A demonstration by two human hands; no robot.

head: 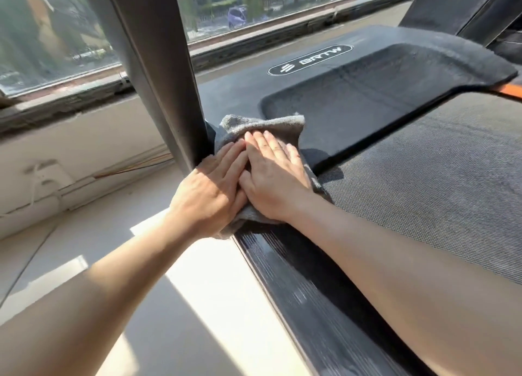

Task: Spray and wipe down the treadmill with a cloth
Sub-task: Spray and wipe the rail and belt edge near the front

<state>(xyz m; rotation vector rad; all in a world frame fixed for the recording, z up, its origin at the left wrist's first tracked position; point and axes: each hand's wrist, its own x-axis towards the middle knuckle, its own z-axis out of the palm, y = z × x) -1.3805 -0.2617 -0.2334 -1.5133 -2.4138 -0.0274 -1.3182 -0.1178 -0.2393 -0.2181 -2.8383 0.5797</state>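
Our left hand point(209, 194), right hand point(272, 175) flat, fingers straight, on grey terry cloth point(262, 124) at front-left corner of black treadmill point(367, 93); ribbed side rail point(296, 285) runs toward us.

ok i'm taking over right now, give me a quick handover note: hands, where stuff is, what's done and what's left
Left hand: flat, pressing the grey cloth.
Right hand: flat on the same cloth, beside the left, fingers straight.
Cloth: on the treadmill's left front corner, at the foot of the upright post, where the side rail meets the motor cover.
Spray bottle: not in view.
Done: wiping is under way at this corner; which other parts have been wiped cannot be told.
Left: probably the motor cover, side rail, belt and post.
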